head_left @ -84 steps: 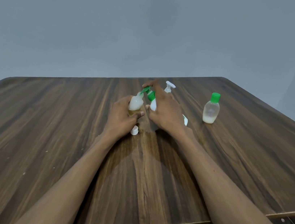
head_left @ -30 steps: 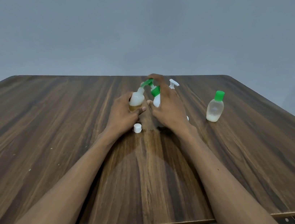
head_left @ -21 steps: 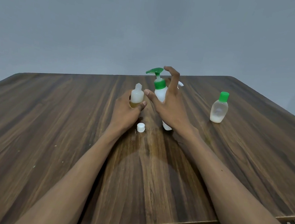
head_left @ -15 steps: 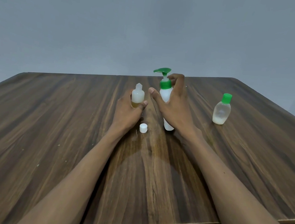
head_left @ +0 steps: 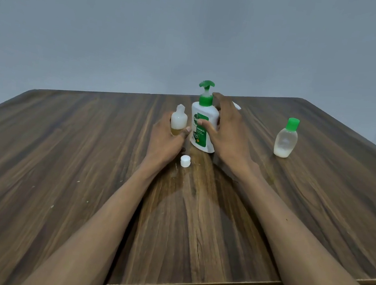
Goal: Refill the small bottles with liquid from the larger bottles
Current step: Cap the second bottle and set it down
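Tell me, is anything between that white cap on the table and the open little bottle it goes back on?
Nothing visible. The cap lies on the table just below the left hand, which grips the uncapped bottle; its neck is bare.

White pump bottle (head_left: 202,129), green pump; perhaps yellowish liquid.

Both my forearms are bare from the bottom edge of the view up to the wrists, with no sleeve, cuff or glove on either one. My left hand (head_left: 166,137) and my right hand (head_left: 228,133) are bare too. I can make out no ring, watch or band on the fingers and wrists that show. My fingernails look short and unpainted.
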